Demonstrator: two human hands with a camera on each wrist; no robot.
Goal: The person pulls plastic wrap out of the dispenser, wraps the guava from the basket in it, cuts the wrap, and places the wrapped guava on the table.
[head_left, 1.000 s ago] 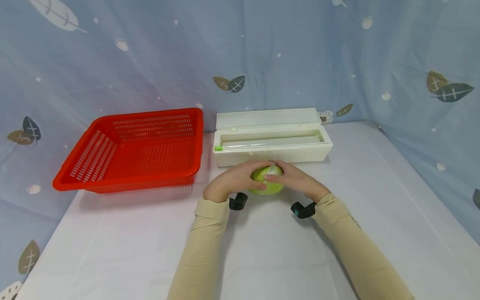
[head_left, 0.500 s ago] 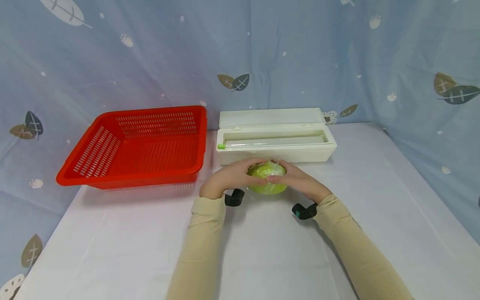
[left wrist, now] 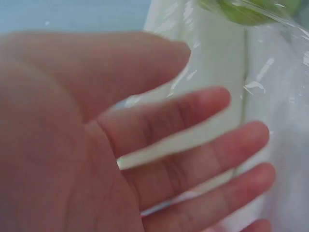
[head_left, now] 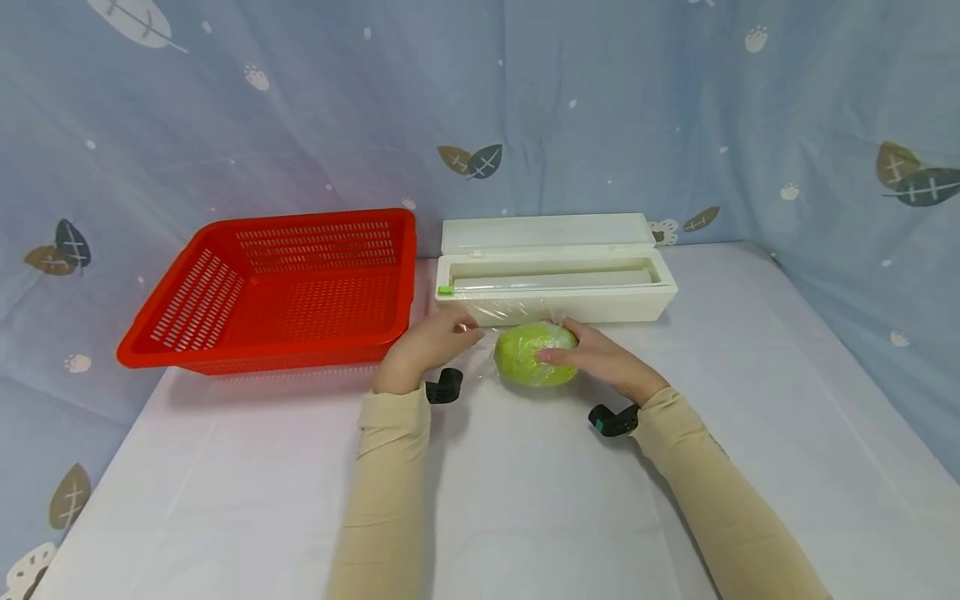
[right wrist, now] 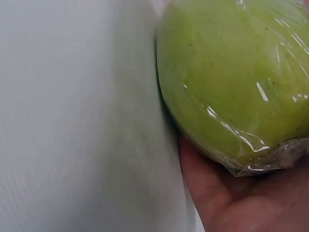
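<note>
A smooth, speckled green fruit (head_left: 525, 354) lies on the white table in front of the white box, covered in clear cling film (right wrist: 258, 92). My right hand (head_left: 603, 360) grips its right side, the thumb on the near face and the other fingers behind, partly hidden. Left of the fruit, loose film (head_left: 482, 357) stretches toward my left hand (head_left: 429, 346). In the left wrist view that hand's fingers (left wrist: 198, 154) are apart and nearly straight, with nothing between thumb and forefinger; shiny film shows beyond them.
Behind the fruit stands a long white cling film box (head_left: 570, 310), its lid (head_left: 547, 234) raised, a roll inside and a green-tipped cutter bar (head_left: 447, 290) along the front. A red perforated basket (head_left: 262, 354) stands at the left. A patterned blue curtain (head_left: 337, 100) hangs at the back.
My left hand has left the fruit and moved left beside the loose film. The right hand still holds the fruit, which shows more of its left side now.
</note>
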